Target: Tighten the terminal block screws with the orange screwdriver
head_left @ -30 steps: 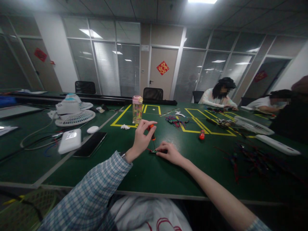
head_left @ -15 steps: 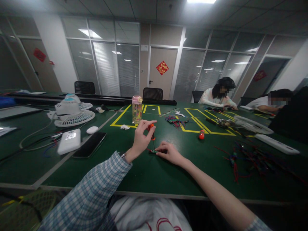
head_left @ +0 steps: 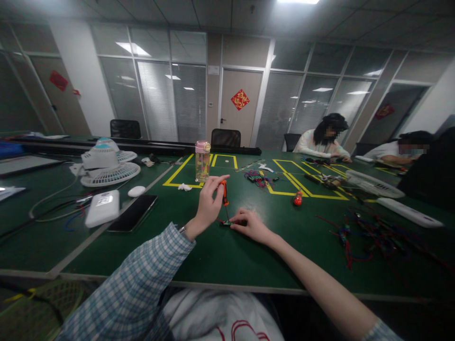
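Observation:
My left hand (head_left: 210,201) is closed round the orange and black handle of a screwdriver (head_left: 225,193), thumb at its side and index finger stretched out near its top. The screwdriver stands almost upright, and its thin shaft runs down to a small green circuit board (head_left: 226,223) on the table. My right hand (head_left: 251,226) rests on the tabletop and pinches the board's right end between thumb and fingertips. A short red wire sticks out at the board's left. What the tip touches on the board is too small to make out.
Wired boards lie in a tangle (head_left: 373,237) at right and a bundle (head_left: 258,179) farther back. A red-handled tool (head_left: 297,199), a pink-lidded bottle (head_left: 202,163), a black phone (head_left: 134,214), a white box (head_left: 103,208) and fans (head_left: 110,174) stand about. Two people sit at far right.
My left fingers have shifted on the screwdriver, and more of its orange handle shows now. My right hand and the circuit board stay where they were.

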Motion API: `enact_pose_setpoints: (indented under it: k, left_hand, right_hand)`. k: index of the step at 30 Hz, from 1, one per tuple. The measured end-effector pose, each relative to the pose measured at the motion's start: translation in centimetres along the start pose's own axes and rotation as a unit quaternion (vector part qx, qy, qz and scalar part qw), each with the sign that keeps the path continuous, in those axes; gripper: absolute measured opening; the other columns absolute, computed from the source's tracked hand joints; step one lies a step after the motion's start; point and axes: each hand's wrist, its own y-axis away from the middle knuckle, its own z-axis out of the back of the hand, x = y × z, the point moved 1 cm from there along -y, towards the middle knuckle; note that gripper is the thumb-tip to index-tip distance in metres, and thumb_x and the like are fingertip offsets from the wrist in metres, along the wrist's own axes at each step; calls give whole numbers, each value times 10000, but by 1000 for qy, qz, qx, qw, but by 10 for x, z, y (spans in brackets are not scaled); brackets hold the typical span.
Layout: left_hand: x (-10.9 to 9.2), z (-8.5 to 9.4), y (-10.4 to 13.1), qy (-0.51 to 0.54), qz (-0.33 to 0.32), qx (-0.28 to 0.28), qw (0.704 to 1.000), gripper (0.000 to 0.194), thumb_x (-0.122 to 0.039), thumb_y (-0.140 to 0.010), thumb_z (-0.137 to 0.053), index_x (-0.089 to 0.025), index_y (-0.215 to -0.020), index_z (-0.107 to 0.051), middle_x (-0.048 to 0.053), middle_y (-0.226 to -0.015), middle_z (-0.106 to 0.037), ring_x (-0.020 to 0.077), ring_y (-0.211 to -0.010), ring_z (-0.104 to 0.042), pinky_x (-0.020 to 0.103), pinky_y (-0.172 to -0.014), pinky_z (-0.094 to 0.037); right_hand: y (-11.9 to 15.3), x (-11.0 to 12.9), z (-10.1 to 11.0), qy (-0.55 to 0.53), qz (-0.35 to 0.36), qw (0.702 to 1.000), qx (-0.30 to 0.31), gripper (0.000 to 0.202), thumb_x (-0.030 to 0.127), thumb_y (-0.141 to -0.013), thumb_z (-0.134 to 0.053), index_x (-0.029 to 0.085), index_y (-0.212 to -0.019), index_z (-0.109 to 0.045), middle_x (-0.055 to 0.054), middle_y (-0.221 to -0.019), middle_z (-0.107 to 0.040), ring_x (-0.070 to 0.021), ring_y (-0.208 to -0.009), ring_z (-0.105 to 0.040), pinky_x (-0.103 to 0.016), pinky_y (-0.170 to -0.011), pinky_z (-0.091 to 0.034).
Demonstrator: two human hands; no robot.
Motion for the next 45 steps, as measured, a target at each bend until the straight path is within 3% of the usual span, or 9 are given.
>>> enact_pose_setpoints:
  k: [5, 10, 20, 31, 45]
  left_hand:
    - [0, -2, 0, 5, 2, -6, 1000, 244, -191, -908, -488, -204, -1127, -595, 35, -925, -520, 129, -805, -523, 249, -709, -459]
    - [0, -1, 0, 1, 1, -13, 1000, 191, -227, -887, -543, -213, -1060, -623, 24, -906, -500, 128, -811, -524, 250, -712, -454]
    - [-1, 1, 1, -1, 7, 1, 1000, 265, -190, -938, -394, -198, -1107, -598, 52, -979, -568, 164, -923, -549, 289, -787, -452]
    - [-1, -2, 1, 7, 20, 3, 1000, 218, -204, -914, -480, -205, -1098, -596, 35, -941, -518, 133, -832, -522, 252, -732, -462]
    - [0, -2, 1, 10, 21, 5, 1000, 228, -222, -922, -463, -212, -1108, -595, 43, -963, -523, 137, -860, -537, 252, -730, -478]
  right_hand:
    - [0, 1, 1, -5, -3, 1000, 5, 174, 182, -779, -680, 143, -936, -745, -29, -790, -579, -120, -656, -540, -234, -638, -435]
    - [0, 0, 0, 0, 1, 1000, -2, 170, 192, -779, -683, 159, -934, -745, -24, -787, -577, -121, -665, -541, -236, -644, -436]
    - [0, 1, 1, 5, 3, 1000, 3, 171, 186, -784, -671, 172, -936, -745, -25, -801, -582, -121, -667, -546, -238, -646, -442]
    - [0, 0, 1, 5, -3, 1000, 0, 175, 202, -782, -673, 169, -939, -745, -26, -800, -585, -126, -675, -554, -242, -649, -443]
    - [0, 2, 1, 10, 2, 1000, 2, 168, 198, -787, -671, 172, -936, -743, -27, -801, -589, -131, -683, -556, -250, -663, -448]
